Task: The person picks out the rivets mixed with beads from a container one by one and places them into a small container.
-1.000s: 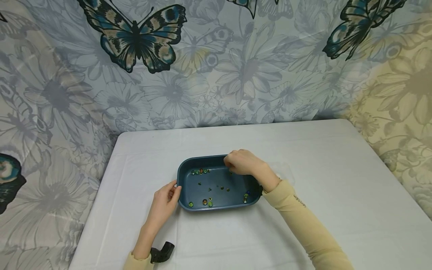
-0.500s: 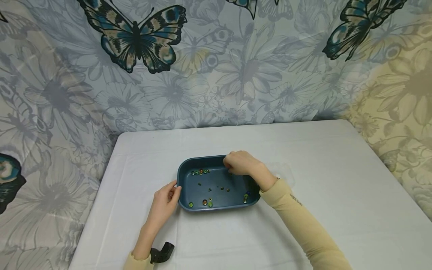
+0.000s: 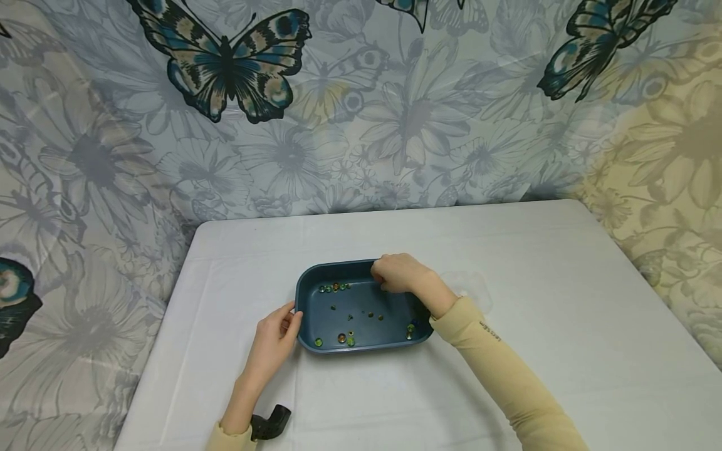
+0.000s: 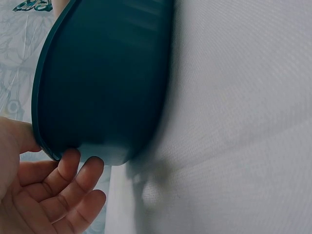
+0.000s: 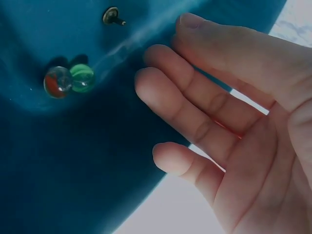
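Observation:
A dark blue rectangular tray [image 3: 366, 349] rests on the table, with glass marbles and small metal tacks scattered inside. My left hand [image 3: 273, 335] pinches its left end, the thumb over the rim and the fingers against the outer wall in the left wrist view. My right hand [image 3: 406, 274] reaches into the far right corner, fingertips down near the tray floor. Up close, its thumb [image 5: 214, 36] overlaps the index finger; I cannot tell if something sits between them. Left of these fingers lie a tack [image 5: 111, 16], a red-and-clear marble [image 5: 57, 82] and a green marble [image 5: 83, 78].
A white cloth covers the table [image 3: 536, 269]. Patterned butterfly fabric [image 3: 338, 125] hangs behind and beside it. Right of the tray lies a faint transparent item [image 3: 476, 291], partly behind the right sleeve. A black device [image 3: 271, 423] is at the left wrist.
My right hand has shifted slightly left and toward me inside the tray, covering the small item that showed under its fingertips. The left hand and the tray have stayed in place.

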Motion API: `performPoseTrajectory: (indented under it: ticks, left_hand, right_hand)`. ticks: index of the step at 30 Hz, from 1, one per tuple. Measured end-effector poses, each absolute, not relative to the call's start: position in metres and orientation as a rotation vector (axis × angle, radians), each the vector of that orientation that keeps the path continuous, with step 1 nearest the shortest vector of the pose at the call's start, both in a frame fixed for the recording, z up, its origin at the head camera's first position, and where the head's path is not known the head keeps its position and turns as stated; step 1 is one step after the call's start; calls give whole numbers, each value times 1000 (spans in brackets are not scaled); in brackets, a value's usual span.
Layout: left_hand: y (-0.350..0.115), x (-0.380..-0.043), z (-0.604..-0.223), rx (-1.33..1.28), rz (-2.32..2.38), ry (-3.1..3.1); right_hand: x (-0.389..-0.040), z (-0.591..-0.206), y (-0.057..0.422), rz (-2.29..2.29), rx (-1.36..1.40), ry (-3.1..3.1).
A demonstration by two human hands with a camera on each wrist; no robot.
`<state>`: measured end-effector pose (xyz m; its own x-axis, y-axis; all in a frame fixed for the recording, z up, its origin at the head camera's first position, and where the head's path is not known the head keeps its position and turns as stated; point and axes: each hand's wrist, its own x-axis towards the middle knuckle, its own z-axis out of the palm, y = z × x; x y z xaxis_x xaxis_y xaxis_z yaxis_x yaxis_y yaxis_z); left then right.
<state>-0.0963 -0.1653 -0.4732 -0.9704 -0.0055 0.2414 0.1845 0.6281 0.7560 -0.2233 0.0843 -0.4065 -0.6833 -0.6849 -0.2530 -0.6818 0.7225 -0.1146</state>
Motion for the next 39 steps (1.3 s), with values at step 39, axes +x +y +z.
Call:
performPoseTrajectory:
  ticks: [39]
  left_hand:
    - [-166,-97,-474,-145,-1271,-2636]
  right_hand:
    - [-223,-429,76,43,-1075,2676]
